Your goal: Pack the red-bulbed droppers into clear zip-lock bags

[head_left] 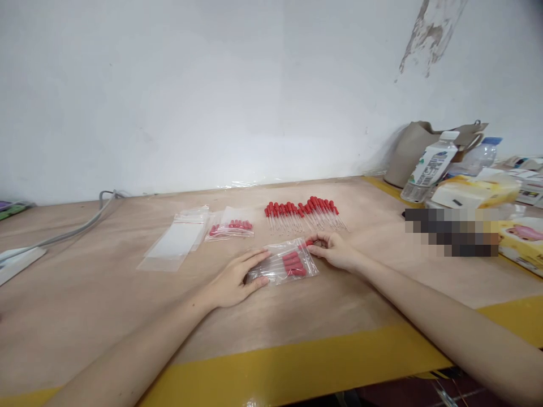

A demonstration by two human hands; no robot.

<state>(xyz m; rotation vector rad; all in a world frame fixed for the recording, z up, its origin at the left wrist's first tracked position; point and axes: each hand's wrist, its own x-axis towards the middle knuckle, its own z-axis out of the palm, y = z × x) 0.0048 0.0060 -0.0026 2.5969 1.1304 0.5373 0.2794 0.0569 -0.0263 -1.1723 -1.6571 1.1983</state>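
Two hands are working over one clear zip bag, which is lying on the desk just below the centre of the frame. Inside it, four red-bulbed droppers are showing, bulbs to the right. The left hand is resting thumb and fingers, spread apart, on the bag's left end. The right hand is pinching one further red-bulbed dropper between thumb and fingertips at the bag's upper right corner. Above, right of centre, loose droppers are lying in two adjoining clusters, too overlapped for counting. Left of these, one second bag is holding several red bulbs; farther left, flat unfilled bags are overlapping, their number unclear. Two bottles are standing at the upper right.
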